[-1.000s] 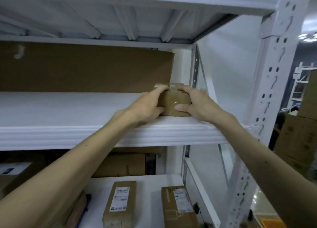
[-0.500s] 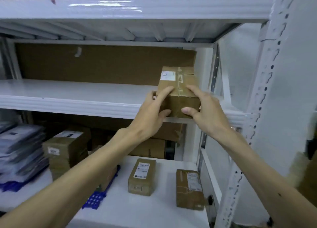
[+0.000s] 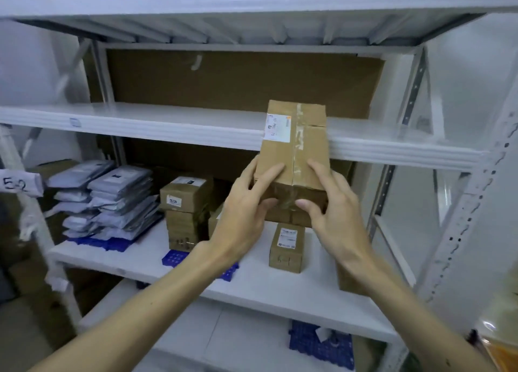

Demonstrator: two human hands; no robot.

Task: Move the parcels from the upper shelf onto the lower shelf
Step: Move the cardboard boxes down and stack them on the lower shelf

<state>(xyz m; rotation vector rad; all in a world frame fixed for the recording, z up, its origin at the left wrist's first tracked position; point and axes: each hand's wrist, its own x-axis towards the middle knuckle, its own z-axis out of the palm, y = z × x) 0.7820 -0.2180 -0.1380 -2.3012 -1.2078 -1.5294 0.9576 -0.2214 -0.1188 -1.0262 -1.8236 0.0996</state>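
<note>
Box [image 3: 294, 158], lifted off the upper shelf [image 3: 168, 122], now mid-frame, gripped by left hand [image 3: 246, 212] and right hand [image 3: 333, 217]; lower shelf [image 3: 252, 282] next.

A white metal shelving rack [image 3: 364, 150] filled most of the frame, its boards glossy and marked by pale reflections along the top edge. A perforated upright [image 3: 471, 217] was seen slanting down the right side, with a thinner slotted post [image 3: 414, 91] and diagonal brace behind it. A brown cardboard backing sheet [image 3: 224, 83] was set against the rear, in the upper middle of the frame. A plain pale wall [image 3: 471, 71] was visible to the right, and another at the upper left. At the far left, a paper tag [image 3: 19, 182] hand-marked "5-2" was fixed to a post. Blue plastic grids [image 3: 319, 346] were seen low in the frame.
</note>
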